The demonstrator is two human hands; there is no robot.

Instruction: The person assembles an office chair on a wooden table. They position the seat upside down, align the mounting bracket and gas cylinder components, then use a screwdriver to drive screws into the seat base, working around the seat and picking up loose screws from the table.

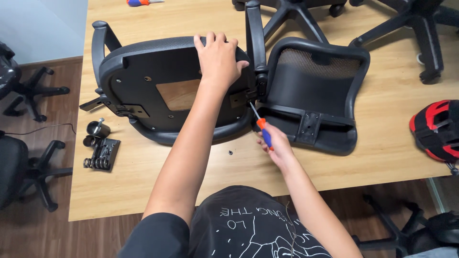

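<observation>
An upturned black office chair seat [143,81] with armrests lies on the wooden table [382,143]. My left hand [219,59] presses flat on the seat's underside near its right edge. My right hand [273,142] grips a screwdriver [260,126] with an orange and blue handle. Its tip points up into the bracket where the right armrest [255,36] meets the seat. A black mesh backrest [315,88] lies just right of the seat.
A black tilt mechanism with springs [101,152] lies at the table's left. A small screw [230,153] rests near the front edge. Another screwdriver [141,3] lies at the far edge, chair bases [411,24] stand at the back right, and a red and black helmet [437,129] sits on the right.
</observation>
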